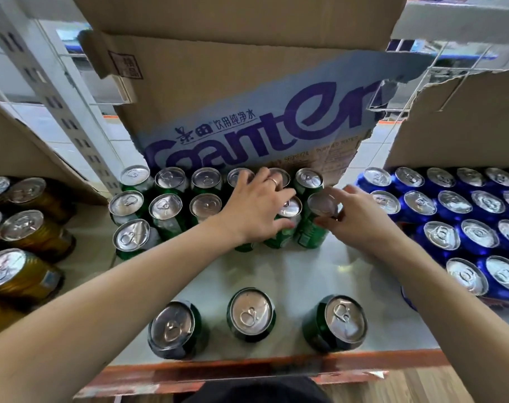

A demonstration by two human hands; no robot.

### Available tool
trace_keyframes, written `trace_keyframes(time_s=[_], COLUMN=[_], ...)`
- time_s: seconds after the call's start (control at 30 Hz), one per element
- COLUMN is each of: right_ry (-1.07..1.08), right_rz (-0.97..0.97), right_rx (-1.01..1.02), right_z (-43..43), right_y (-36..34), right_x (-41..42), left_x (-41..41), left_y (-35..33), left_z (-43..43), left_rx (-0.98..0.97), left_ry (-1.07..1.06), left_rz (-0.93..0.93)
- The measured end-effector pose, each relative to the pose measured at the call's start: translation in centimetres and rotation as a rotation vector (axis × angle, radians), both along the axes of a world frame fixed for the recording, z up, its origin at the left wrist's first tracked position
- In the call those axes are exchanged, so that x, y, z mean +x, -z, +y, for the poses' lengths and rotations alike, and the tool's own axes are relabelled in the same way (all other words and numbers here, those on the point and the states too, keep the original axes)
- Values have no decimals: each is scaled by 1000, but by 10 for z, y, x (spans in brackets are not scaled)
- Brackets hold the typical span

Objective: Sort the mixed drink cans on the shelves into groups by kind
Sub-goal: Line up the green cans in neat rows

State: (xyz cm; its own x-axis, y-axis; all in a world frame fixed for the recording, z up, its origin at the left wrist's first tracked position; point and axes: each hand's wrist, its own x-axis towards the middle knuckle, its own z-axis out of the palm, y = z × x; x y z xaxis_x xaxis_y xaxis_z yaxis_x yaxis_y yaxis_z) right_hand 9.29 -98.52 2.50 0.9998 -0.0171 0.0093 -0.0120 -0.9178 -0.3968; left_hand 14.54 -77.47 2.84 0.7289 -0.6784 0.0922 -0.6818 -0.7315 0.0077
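Our left hand (pixel 256 210) lies spread and unclenched over the green cans (pixel 166 206) at centre frame; our right hand (pixel 358 219) pinches the end can (pixel 320 202) by its rim; packed this tight on the shelf (pixel 276 269), a sideways nudge could topple neighbours.

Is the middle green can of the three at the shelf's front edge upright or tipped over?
Upright. The green metal drink can stands on the pale shelf, silver pull-tab lid facing up.
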Motion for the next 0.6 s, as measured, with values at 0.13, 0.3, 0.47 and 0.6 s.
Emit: trace_keyframes(time_s=[0.13,0.3,0.47,0.6], right_ry=[49,-149,-649,-755], right_rz=[24,34,342,181], right_rx=[-46,-51,-57,-155], right_z=[-2,27,78,102], right_y=[-2,-41,-45,-25], right_x=[-15,-51,-79,-85], left_x=[-2,-28,-103,-135], left_y=[-4,-34,-53,-46], left_z=[16,72,130,166], left_rx=[38,-187,-65,121], left_ry=[39,6,45,58], left_rz=[6,208,261,270])
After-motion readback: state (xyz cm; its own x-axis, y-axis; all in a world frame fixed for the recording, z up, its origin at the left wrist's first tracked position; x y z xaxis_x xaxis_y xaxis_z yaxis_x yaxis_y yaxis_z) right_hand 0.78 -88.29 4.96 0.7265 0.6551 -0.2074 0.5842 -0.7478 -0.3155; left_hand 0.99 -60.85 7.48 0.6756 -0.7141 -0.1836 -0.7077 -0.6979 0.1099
